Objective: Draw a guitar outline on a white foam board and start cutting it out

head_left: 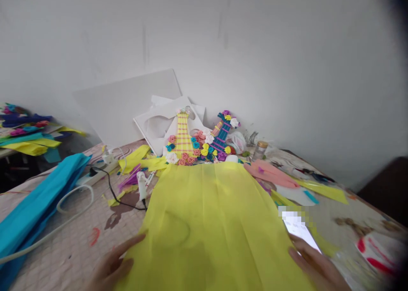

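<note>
A wide sheet of yellow crepe paper [210, 214] with soft vertical folds spreads out in front of me. At its left edge is my left hand [114, 263], the paper between its thumb and fingers. My right hand [315, 261] grips the opposite edge in the same way, close to a lit phone [301, 229]. Beyond the sheet's far edge stand a yellow woven paper dress shape [182, 133] edged with paper flowers, and a dark blue one [220, 135]. A white glue gun [141, 184] lies left of the sheet.
Folded blue crepe paper [41, 201] lies at the left, beside a power strip [98, 174] and white cable [47, 238]. White boards [127, 104] lean against the wall. Pink paper [270, 173], a lidded jar [260, 149] and scraps lie at the right. More coloured paper [28, 144] is piled far left.
</note>
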Motion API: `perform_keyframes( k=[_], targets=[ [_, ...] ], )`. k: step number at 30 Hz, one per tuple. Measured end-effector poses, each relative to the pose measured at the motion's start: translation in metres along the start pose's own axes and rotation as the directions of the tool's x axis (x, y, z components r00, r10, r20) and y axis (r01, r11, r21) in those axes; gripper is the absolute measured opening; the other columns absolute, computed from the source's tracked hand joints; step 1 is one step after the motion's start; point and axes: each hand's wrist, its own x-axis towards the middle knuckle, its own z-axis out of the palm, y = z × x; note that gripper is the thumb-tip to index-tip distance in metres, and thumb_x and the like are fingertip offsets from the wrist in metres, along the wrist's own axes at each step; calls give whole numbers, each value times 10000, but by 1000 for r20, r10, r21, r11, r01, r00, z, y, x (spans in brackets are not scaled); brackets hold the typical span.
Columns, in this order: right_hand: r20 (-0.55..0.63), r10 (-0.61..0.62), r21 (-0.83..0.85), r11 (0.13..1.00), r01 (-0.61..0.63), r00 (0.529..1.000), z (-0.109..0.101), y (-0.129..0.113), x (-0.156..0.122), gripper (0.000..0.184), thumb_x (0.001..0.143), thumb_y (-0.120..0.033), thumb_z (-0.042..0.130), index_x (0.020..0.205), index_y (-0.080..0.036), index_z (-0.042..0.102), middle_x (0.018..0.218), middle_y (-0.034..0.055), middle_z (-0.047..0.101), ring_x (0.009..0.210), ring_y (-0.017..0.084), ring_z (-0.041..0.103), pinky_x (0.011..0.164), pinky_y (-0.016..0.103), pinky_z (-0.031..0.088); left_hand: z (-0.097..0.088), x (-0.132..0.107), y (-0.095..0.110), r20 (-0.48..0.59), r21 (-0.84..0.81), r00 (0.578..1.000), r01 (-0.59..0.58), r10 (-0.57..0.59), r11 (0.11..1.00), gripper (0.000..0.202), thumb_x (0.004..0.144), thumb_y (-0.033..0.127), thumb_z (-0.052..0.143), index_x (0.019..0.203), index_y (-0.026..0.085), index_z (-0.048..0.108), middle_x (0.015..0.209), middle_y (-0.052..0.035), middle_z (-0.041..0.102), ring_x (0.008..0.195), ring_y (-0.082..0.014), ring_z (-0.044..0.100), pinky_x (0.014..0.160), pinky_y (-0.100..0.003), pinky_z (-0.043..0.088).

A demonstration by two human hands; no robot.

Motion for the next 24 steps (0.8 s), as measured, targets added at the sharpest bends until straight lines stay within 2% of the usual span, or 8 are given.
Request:
perform_keyframes(
  k=[4,9,12,15,16,18,21,24],
  targets=[
    [144,-211,-100,969,227,967,44,-50,6,274,674,-486,614,657,-213,594,1200,89,568,1175,282,456,1014,406,316,13,-10,31,33,-45,999,27,-26,999,524,563,594,651,998,302,670,1120,20,634,985,-289,605,788,-383,534],
    [392,-389,-7,905,425,834,115,-97,-13,165,775,-367,557,722,-211,543,1183,72,557,1138,214,478,996,360,321,33,-16,66,40,26,996,-85,84,996,542,511,581,686,969,290,684,1193,10,588,1190,-297,457,941,-375,439],
    [492,-463,98,871,481,737,143,-111,-32,117,778,-319,573,758,-205,582,1181,62,554,1137,195,473,986,337,330,50,-14,67,110,10,989,-98,96,995,582,551,558,671,1054,267,646,1213,-15,575,1186,-277,465,967,-379,411],
    [617,-519,196,829,523,592,153,-113,-40,133,775,-344,598,796,-222,646,1151,36,591,1180,198,434,1019,350,286,66,-9,55,81,4,990,-119,118,993,624,564,515,683,1100,204,615,1226,-57,568,1182,-276,469,985,-365,397],
    [636,-521,214,828,518,569,153,-110,-39,150,783,-362,591,810,-231,661,1130,28,607,1176,197,439,1021,351,284,69,-7,51,59,-20,992,-108,109,994,647,560,506,691,1112,180,602,1218,-74,574,1165,-279,486,968,-361,417],
    [588,-488,191,859,476,645,148,-97,-29,207,812,-396,548,842,-232,670,1074,33,634,1108,191,498,993,348,322,74,-4,41,37,-96,997,-64,68,993,678,576,489,691,1151,154,563,1201,-93,585,1118,-281,528,911,-360,468],
    [347,-356,71,932,354,868,137,-71,-4,321,831,-460,484,902,-194,648,1001,73,640,977,204,566,897,359,408,75,-2,36,29,-188,999,-12,17,982,645,611,455,680,1174,177,535,1202,-74,587,1084,-276,554,823,-341,519],
    [234,-196,90,980,180,952,128,-49,12,406,810,-527,471,970,-178,602,1012,95,622,962,222,573,837,360,450,78,4,46,14,-190,999,-39,43,981,584,625,424,671,1159,224,541,1243,-29,559,1114,-267,533,799,-317,529]
  ],
)
